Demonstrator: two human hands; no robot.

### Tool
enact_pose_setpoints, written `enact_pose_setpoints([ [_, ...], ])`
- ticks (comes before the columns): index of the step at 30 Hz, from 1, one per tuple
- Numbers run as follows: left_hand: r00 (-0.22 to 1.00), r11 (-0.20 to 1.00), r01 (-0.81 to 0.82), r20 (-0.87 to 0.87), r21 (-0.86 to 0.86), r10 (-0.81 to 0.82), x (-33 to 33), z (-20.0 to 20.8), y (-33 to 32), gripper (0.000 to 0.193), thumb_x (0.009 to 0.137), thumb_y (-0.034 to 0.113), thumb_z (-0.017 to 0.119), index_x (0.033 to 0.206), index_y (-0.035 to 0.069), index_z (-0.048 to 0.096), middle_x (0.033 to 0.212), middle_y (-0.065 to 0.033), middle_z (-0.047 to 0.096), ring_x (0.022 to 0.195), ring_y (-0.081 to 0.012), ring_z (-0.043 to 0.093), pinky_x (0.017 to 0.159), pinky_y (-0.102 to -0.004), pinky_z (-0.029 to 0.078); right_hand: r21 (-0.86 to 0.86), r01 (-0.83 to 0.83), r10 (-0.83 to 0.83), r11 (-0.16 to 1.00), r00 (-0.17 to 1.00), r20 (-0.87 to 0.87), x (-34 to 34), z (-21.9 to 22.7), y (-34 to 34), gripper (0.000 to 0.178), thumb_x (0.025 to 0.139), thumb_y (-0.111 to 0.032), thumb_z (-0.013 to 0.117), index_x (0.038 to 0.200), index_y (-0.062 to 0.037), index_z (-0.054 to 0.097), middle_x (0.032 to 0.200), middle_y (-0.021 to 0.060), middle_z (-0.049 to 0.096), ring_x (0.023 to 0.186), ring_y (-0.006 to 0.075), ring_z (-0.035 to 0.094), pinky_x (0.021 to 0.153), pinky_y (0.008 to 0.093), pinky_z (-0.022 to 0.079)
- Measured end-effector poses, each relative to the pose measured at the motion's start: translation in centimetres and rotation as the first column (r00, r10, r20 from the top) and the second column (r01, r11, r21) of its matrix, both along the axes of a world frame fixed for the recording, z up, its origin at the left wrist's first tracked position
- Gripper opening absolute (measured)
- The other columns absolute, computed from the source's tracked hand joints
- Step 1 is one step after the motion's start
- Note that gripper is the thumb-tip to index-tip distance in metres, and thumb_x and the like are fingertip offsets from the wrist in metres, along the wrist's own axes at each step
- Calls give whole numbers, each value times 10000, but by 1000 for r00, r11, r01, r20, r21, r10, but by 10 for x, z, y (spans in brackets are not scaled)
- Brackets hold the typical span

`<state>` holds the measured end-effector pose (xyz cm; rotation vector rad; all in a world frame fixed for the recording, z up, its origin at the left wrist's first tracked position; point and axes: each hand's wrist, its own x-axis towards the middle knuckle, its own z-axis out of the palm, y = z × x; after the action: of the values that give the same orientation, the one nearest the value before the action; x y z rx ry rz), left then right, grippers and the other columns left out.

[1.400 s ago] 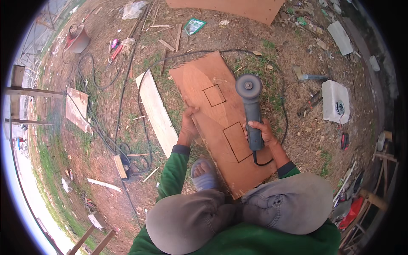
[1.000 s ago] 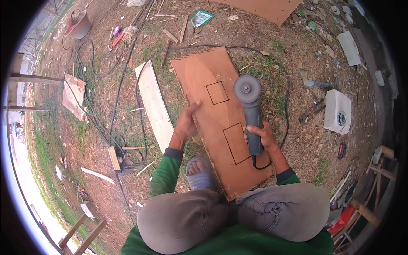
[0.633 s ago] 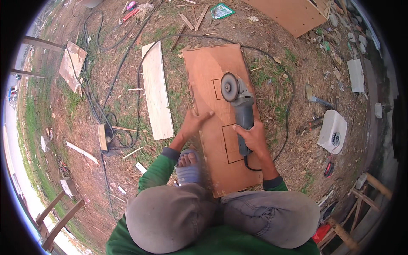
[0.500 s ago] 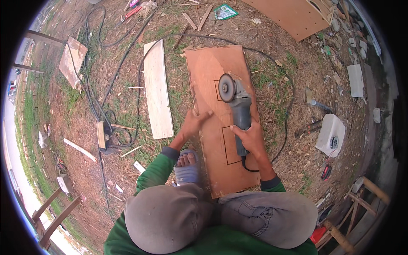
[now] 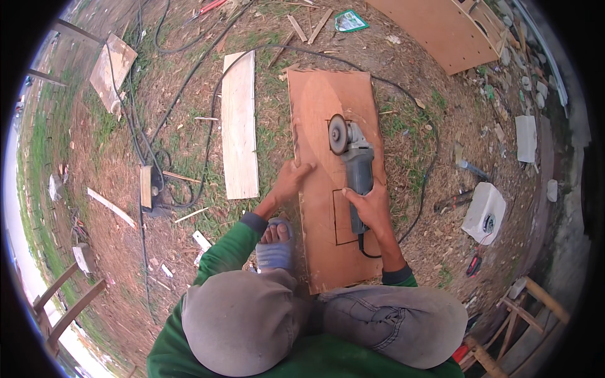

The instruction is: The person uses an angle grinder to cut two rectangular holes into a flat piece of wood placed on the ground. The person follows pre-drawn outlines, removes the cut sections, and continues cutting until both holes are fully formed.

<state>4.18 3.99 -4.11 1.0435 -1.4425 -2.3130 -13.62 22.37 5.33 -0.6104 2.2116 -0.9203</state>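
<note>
In my right hand (image 5: 373, 203) is a grey angle grinder (image 5: 360, 179), its fingers wrapped round the body. The grinder's round disc (image 5: 338, 134) faces up at the far end. Beneath it lies a reddish-brown plywood board (image 5: 318, 252) with dark rectangular outlines drawn on it. The disc partly covers the upper outline, and the grinder hides part of the lower one. My left hand (image 5: 293, 179) grips the board's left edge, thumb on top; its other fingers are mostly hidden. From the grinder's near end runs a black cord (image 5: 370, 255).
A pale wooden plank (image 5: 240, 132) lies left of the board. The cord loops over the grass around the board's far end. My sandalled foot (image 5: 275, 246) is beside its left edge. A white cut container (image 5: 484, 214) sits at right; a wooden box (image 5: 441, 31) stands far right.
The view has turned slightly, so the surroundings appear shifted. The grinder's disc sits a little further left over the upper outline. Both hands keep their holds.
</note>
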Motion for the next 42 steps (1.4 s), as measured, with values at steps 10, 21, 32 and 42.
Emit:
enact_pose_setpoints([
  [10, 1000, 1000, 9, 4, 19, -10, -1, 1, -2, 374, 1070, 281, 716, 1125, -84, 775, 1007, -94, 818, 848, -148, 765, 752, -312, 607, 25, -15, 15, 1000, 1000, -6, -2, -6, -4, 525, 847, -262, 924, 1176, 90, 715, 943, 159, 791, 813, 246, 759, 754, 407, 604],
  [21, 999, 999, 36, -24, 8, -36, 3, -16, -5, 365, 1071, 275, 716, 1165, -72, 775, 1018, -87, 816, 912, -167, 782, 827, -319, 622, -137, 23, -10, 990, 995, 96, -2, -12, 3, 385, 902, -197, 906, 1131, 48, 718, 900, 102, 766, 761, 185, 745, 697, 356, 587],
  [32, 995, 799, 18, -87, 602, 43, -31, -1, -48, 630, 1009, 168, 799, 1534, -57, 532, 1429, -190, 703, 1251, -322, 740, 1120, -469, 615, -294, 339, -159, 893, 852, 498, 0, -15, 26, 310, 950, -158, 854, 1133, 27, 684, 913, 111, 758, 707, 211, 771, 637, 360, 649],
  [42, 992, 839, 12, -111, 544, 58, -30, -12, -43, 590, 999, 92, 788, 1519, -48, 548, 1367, -201, 731, 1194, -324, 766, 1059, -478, 653, -262, 354, -129, 898, 779, 613, -8, -25, 35, 333, 978, -207, 830, 1167, 29, 690, 927, 113, 760, 720, 210, 773, 659, 364, 664],
])
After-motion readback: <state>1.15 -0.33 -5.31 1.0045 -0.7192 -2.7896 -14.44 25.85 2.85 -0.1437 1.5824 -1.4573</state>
